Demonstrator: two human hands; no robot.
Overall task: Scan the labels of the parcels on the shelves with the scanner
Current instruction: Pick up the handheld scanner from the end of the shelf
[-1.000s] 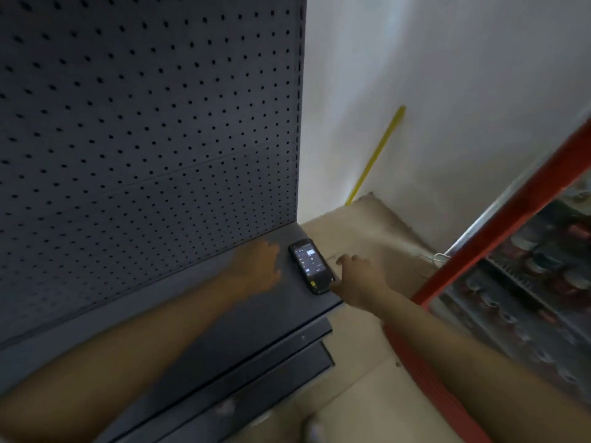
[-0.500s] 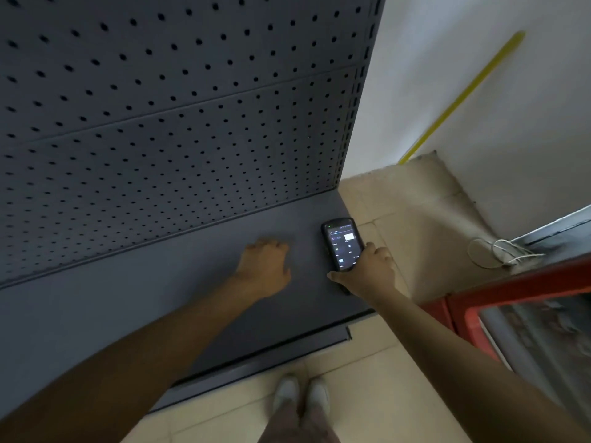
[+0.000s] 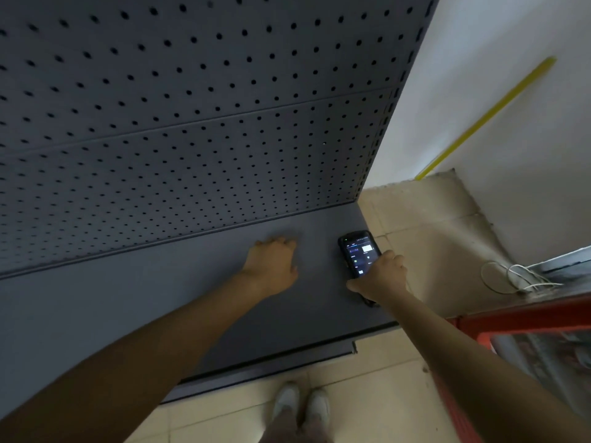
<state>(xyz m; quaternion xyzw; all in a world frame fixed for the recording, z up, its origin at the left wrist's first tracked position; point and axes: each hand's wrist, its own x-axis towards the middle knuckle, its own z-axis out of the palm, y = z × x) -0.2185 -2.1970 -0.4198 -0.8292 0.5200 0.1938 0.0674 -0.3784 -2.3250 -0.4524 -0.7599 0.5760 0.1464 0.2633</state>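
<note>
Both arms outstretched: left hand flat on shelf, fingers loosely bent; right hand curled around scanner.

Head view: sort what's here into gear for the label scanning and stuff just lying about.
For the job:
- handheld scanner, screen lit, lying on the shelf
- right hand, gripping the scanner's near end
- left hand, resting on the grey shelf
No parcels in view.

Lying about:
- coiled white cable on the floor
- yellow rod against the wall
- red rack

Scanner on shelf — right of left hand.
</note>
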